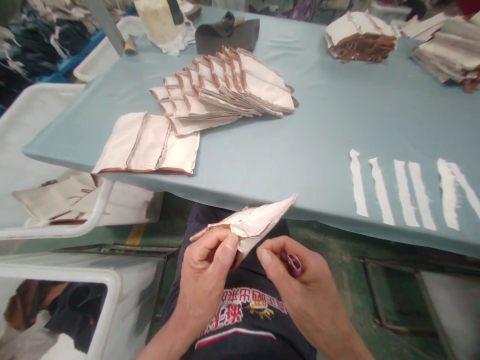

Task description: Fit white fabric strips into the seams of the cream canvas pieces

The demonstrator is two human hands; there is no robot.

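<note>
My left hand [212, 270] pinches a folded cream fabric piece [258, 220] with brown edging between thumb and fingers, above my lap. Its pointed corner rises toward the table's front edge. Just right of the cloth, my right hand [300, 285] is closed around a small tool with a purplish looped end [294, 265]; the rest of it is hidden in the palm, so its kind is unclear. The right thumb and forefinger are pressed together close to the fabric. A sewn cream panel [150, 142] with brown trim lies flat at the table edge, beside a fanned stack of similar panels [225, 85].
White cloth strips [407, 195] lie in a row on the blue-green table [318, 125]. More fabric bundles [360, 37] sit at the back right. A dark cloth piece [227, 35] lies at the back. White bins [112, 295] with fabric stand at left.
</note>
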